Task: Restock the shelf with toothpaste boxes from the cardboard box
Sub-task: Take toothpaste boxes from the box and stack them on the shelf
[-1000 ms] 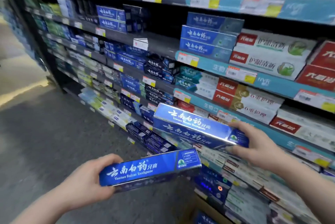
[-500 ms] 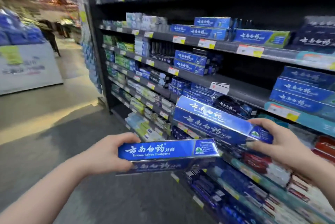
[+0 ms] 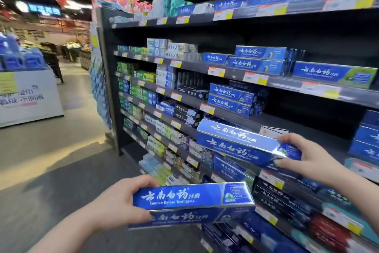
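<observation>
I hold one long blue toothpaste box in each hand. My left hand (image 3: 121,203) grips the left end of the lower blue box (image 3: 190,197), level at bottom centre. My right hand (image 3: 301,156) grips the right end of the upper blue box (image 3: 238,142), held up in front of a dark shelf board (image 3: 272,119). That board carries two stacked matching blue boxes (image 3: 231,100) on its left, with a bare stretch to their right. The cardboard box is out of view.
Dark store shelving (image 3: 106,80) runs from centre to right, several tiers packed with toothpaste boxes and price tags (image 3: 255,78). A grey aisle floor (image 3: 51,170) opens to the left. A white promotional stand (image 3: 28,97) with blue packs stands far left.
My view has swung upward and left, from the lower shelves to the upper tiers and the aisle. Both hands kept their boxes and rose with it.
</observation>
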Motion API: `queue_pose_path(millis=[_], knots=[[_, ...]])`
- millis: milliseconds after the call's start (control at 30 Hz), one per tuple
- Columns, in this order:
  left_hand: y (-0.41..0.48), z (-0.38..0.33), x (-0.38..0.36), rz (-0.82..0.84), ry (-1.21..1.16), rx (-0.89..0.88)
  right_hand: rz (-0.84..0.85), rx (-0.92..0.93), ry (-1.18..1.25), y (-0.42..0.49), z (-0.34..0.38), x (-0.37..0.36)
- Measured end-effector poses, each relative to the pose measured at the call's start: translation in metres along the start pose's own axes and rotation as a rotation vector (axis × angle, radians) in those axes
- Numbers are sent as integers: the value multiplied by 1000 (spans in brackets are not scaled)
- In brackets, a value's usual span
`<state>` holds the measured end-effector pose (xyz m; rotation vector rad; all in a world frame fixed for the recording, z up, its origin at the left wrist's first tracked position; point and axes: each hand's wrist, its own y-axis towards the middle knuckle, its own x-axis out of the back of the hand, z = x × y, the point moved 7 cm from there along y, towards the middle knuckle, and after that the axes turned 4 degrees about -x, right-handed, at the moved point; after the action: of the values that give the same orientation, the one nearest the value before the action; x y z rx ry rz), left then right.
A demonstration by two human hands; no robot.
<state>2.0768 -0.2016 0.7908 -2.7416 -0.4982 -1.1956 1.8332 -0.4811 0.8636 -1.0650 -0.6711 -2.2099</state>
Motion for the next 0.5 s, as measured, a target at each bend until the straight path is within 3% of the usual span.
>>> queue_pose_path(millis=[500], knots=[[239,50,84,1,-30,-7,-116,-54,-17,254,-34,-24]])
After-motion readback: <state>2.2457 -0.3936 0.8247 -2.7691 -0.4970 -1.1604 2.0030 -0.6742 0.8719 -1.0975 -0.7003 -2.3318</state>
